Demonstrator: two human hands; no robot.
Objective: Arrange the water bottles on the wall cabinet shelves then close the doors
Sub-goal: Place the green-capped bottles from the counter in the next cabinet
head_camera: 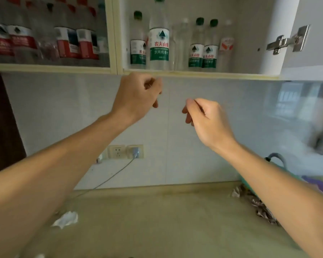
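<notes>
The wall cabinet's right compartment [198, 73] stands open, its door [313, 34] swung out to the right with a metal hinge [287, 41] showing. On its shelf stand several water bottles: a tall green-labelled bottle [159, 43] in front, smaller green-capped ones [138, 51] [196, 53] [210, 54], a clear unlabelled one [182, 43] and a red-marked one [226, 45]. My left hand [138, 95] hovers just under the shelf's front edge, fingers loosely curled, holding nothing. My right hand [203, 118] hangs lower and to the right, also loosely curled and empty.
The left compartment is behind a closed glass door [48, 34] with red-labelled bottles inside. Below is a tiled wall with sockets [126, 151] and a plugged cable. The beige counter [157, 220] carries a crumpled tissue [66, 218], wrappers [259, 207] and a green item at the right.
</notes>
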